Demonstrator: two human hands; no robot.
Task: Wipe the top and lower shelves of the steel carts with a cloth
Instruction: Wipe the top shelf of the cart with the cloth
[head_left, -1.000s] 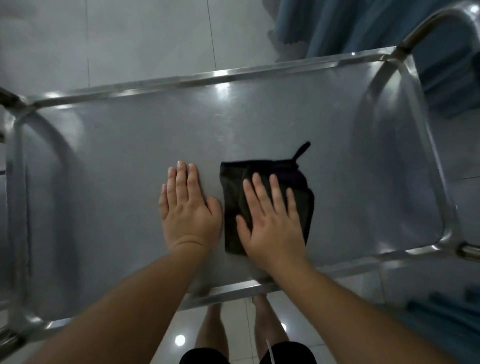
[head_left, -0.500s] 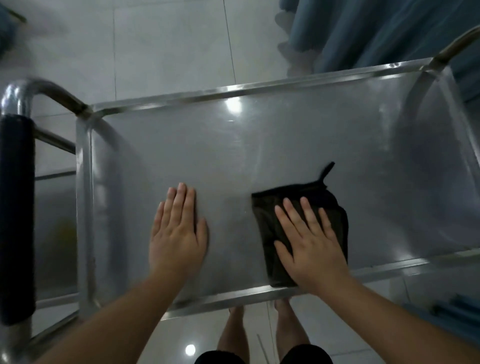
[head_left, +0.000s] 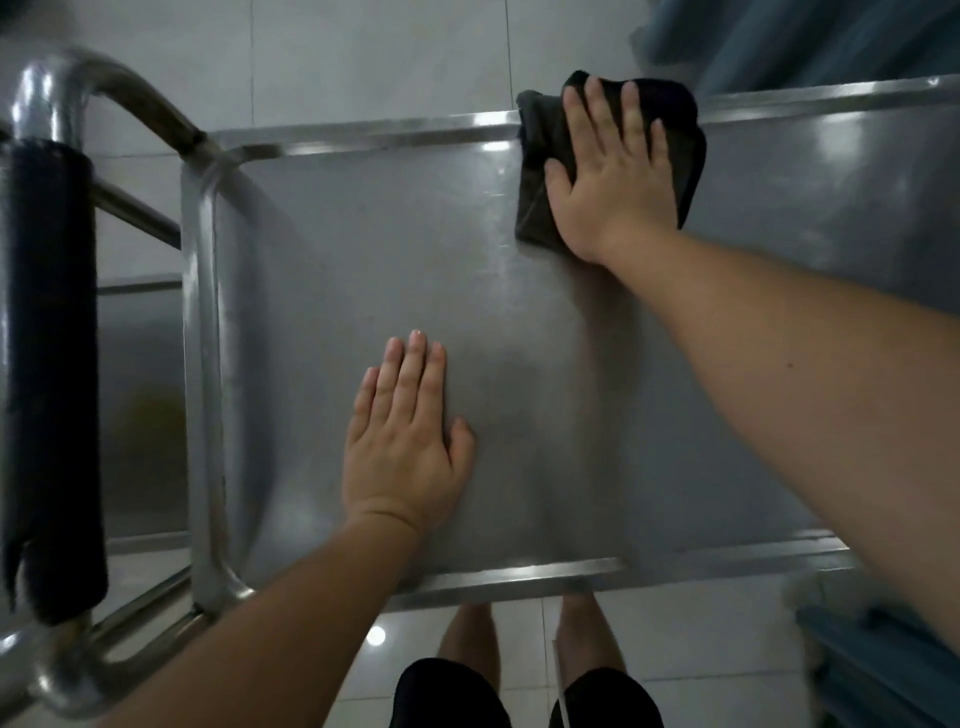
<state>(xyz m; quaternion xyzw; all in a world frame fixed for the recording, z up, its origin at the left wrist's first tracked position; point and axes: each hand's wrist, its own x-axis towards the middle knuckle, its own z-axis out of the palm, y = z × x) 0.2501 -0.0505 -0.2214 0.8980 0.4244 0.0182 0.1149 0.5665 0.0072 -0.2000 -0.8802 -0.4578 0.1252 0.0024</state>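
Steel top shelf (head_left: 363, 270): right hand (head_left: 615, 179), fingers flat, presses black cloth (head_left: 540, 156) against far rim to wipe; left hand (head_left: 408, 447), fingers flat, steadies cart.

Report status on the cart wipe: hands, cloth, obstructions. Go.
Right hand flat on black cloth, at the top shelf's far rail. Left hand flat on bare steel, bracing. Nothing in the cloth's way.

- Cloth (head_left: 535, 171): dark, folded, flat under my right hand (head_left: 615, 176), draped over the shelf's far rim.
- Top shelf (head_left: 363, 270): bare steel, raised edges; my left hand (head_left: 405, 441) lies flat near its front.
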